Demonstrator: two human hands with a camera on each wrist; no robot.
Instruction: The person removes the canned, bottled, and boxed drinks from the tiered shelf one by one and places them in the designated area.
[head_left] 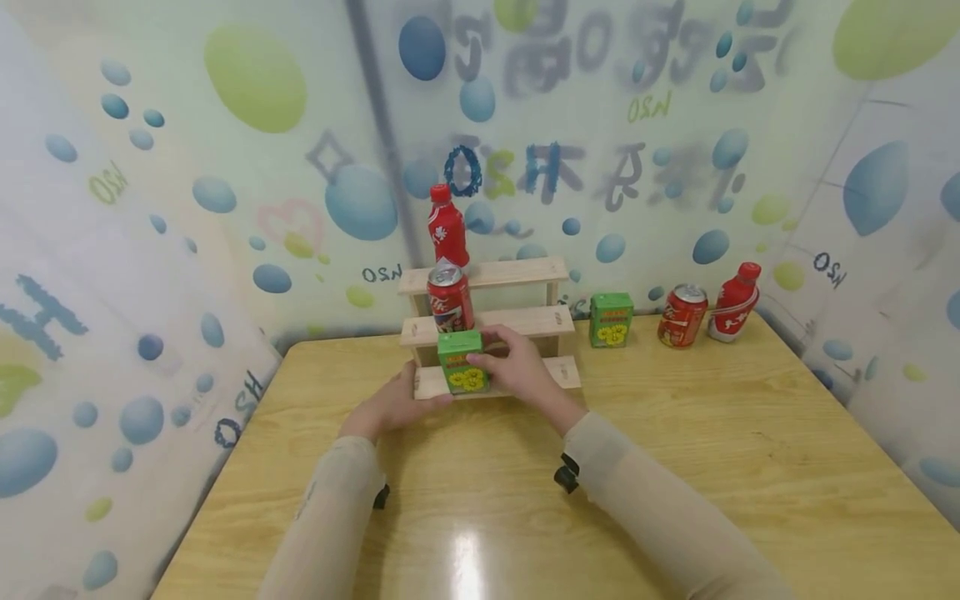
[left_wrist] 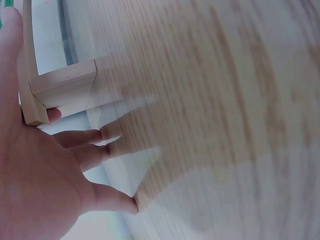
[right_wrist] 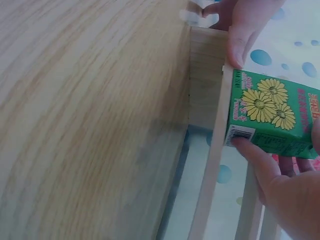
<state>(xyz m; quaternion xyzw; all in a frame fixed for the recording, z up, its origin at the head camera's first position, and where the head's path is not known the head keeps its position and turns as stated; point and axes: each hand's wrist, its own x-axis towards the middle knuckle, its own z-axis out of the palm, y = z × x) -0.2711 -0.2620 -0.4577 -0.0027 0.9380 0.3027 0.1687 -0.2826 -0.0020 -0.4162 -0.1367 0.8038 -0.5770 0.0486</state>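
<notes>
My right hand (head_left: 517, 364) pinches a green drink carton (head_left: 463, 367) with yellow flowers, upright on the lowest step of a three-step wooden stand (head_left: 525, 321). One finger touches the carton's barcode corner in the right wrist view. My left hand (head_left: 393, 404) grips the left end of that step, thumb along its front and a fingertip showing behind the board (left_wrist: 35, 110). Its other fingers (left_wrist: 117, 199) reach down to the table. Behind the carton, a red can (head_left: 450, 300) stands on the middle step, and a red bottle (head_left: 447, 229) on the top one.
Right of the stand, a second green carton (head_left: 611, 321), another red can (head_left: 682, 317) and another red bottle (head_left: 735, 304) stand along the table's back edge. The wooden table (head_left: 675, 450) meets a wall covering (head_left: 300, 167) printed with blue and green drops.
</notes>
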